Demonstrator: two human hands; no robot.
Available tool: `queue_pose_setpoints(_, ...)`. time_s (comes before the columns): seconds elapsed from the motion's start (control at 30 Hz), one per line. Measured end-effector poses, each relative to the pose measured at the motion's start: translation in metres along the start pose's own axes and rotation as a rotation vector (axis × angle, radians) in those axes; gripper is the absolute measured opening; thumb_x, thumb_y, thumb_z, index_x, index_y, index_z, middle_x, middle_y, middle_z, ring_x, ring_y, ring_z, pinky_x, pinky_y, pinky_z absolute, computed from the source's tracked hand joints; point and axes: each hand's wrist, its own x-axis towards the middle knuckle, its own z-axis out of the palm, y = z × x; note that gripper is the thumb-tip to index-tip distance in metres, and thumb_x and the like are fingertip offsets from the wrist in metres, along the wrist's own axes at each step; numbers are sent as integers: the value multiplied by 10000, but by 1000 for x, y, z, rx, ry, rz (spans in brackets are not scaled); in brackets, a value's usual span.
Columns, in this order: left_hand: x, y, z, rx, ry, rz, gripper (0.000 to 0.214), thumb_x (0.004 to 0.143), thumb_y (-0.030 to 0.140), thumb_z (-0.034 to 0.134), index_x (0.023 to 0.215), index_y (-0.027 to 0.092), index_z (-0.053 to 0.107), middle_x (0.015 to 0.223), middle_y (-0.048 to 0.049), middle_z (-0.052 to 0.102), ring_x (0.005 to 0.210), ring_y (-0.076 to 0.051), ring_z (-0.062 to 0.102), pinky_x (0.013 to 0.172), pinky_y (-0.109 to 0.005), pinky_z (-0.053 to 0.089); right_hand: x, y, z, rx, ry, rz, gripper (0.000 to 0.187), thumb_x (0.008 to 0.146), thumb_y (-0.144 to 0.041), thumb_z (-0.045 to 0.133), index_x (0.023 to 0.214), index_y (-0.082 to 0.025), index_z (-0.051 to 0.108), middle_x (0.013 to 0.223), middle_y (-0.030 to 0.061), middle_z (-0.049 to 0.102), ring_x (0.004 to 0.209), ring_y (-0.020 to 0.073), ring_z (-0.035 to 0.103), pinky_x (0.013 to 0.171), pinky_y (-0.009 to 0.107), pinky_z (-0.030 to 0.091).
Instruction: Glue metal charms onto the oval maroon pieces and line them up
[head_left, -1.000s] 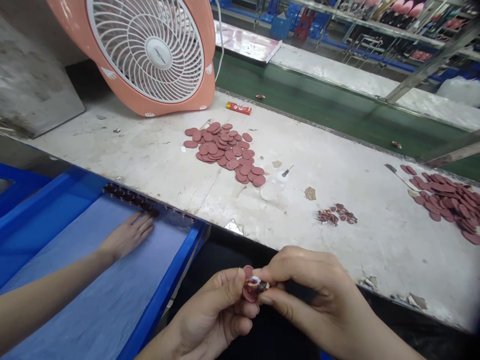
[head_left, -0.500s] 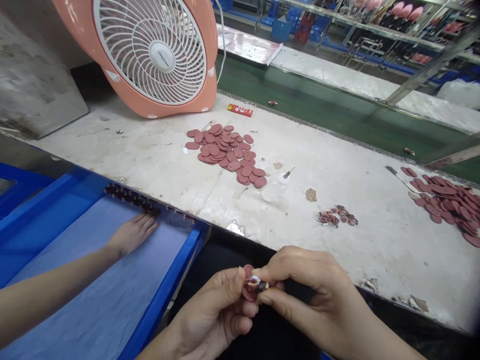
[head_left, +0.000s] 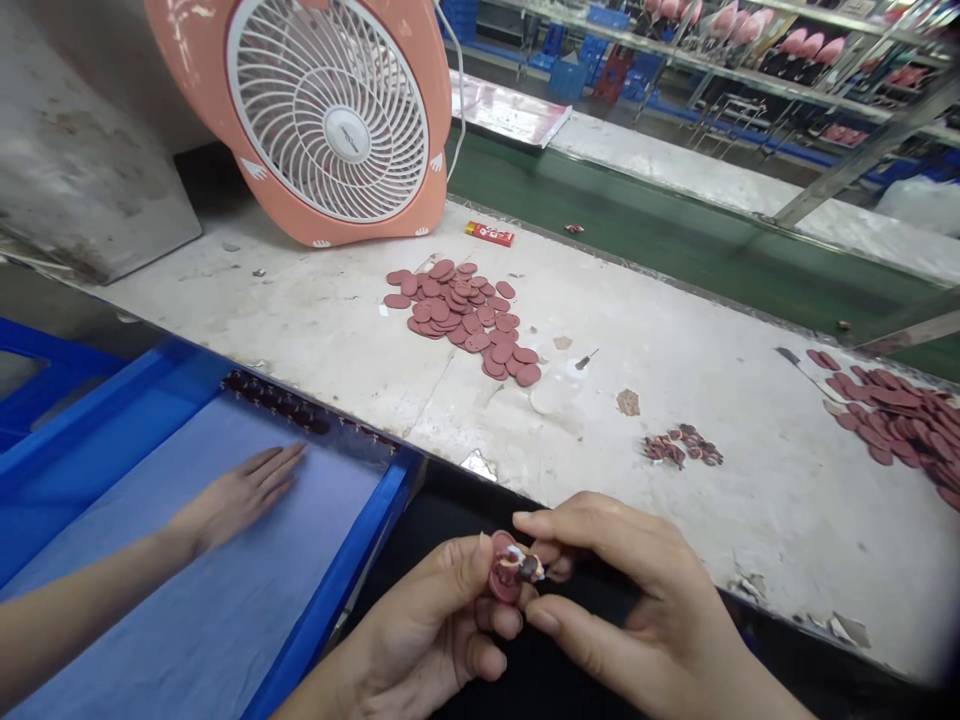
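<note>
Pink disc (head_left: 504, 575) pinched between our left hand (head_left: 424, 630) and right hand (head_left: 645, 610), fingertips closed on small dark piece (head_left: 532, 568), just past bench (head_left: 787, 520) edge; steady pinch called for; more discs (head_left: 461, 315) beyond hands.

Matt rubbery discs (head_left: 457, 310); rough white worktop (head_left: 750, 500)

The blue tray's raised rim (head_left: 336, 580) stands just beside the left hand (head_left: 424, 620).
</note>
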Motion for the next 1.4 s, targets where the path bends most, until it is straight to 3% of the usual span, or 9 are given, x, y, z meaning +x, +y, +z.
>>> queue_pose_setpoints(0.23,1,3,-3,41,-22,16,257,778,368,753,797,112,755,670,-27,714,540,-56,650,445,-127,568,-1,9,10,-8,-5,17,278,828,-102,681,1062,-251,671,802,-19,661,704,80,617,620,159,519)
queue_pose_setpoints(0.4,-2,10,-4,105,43,64,372,815,471,683,905,118,758,733,-54,705,594,-87,655,430,-138,561,7,10,20,-81,76,-82,204,841,-87,638,1011,-198,662,776,2,664,658,87,621,567,162,530)
queue_pose_setpoints(0.47,-7,12,-3,185,155,184,382,777,484,718,937,139,752,774,-46,698,605,-88,631,429,-137,549,9,11,25,-163,136,-151,198,840,-65,624,1010,-159,661,775,20,656,652,89,620,572,168,537)
queue_pose_setpoints(0.57,-16,11,-2,368,407,560,306,697,431,803,861,183,729,648,28,621,499,-65,528,395,-135,496,10,17,37,-343,248,-273,218,829,-30,641,1032,-106,658,805,67,657,691,120,627,599,214,551)
queue_pose_setpoints(0.67,-24,9,-1,505,466,770,287,636,384,852,794,199,698,564,58,558,442,-57,468,377,-139,444,11,24,51,-505,310,-427,322,789,5,691,1096,-77,641,804,98,671,697,167,617,568,276,532)
queue_pose_setpoints(0.87,-28,16,-2,625,526,756,270,654,394,835,710,198,658,575,34,574,472,-69,453,394,-140,404,22,25,68,-594,262,-555,291,816,-40,675,1104,-65,633,727,80,674,621,169,599,521,290,498)
queue_pose_setpoints(1.1,-31,19,-13,660,633,800,226,709,378,785,743,191,663,652,13,615,501,-87,484,392,-162,414,32,25,83,-622,250,-539,253,794,-43,706,1040,-70,659,710,71,679,556,159,576,485,298,473)
queue_pose_setpoints(1.27,-40,33,-37,841,875,838,266,758,440,704,794,194,610,707,8,597,504,-102,483,408,-206,424,22,22,76,-660,242,-608,250,797,-91,715,1041,-99,662,641,24,655,528,137,558,470,273,463)
queue_pose_setpoints(1.4,-48,69,-85,1011,1116,849,327,789,498,653,875,185,614,831,-26,634,605,-132,537,523,-246,452,1,36,51,-718,315,-529,274,783,-32,710,1036,-137,685,704,20,668,621,141,603,578,270,504)
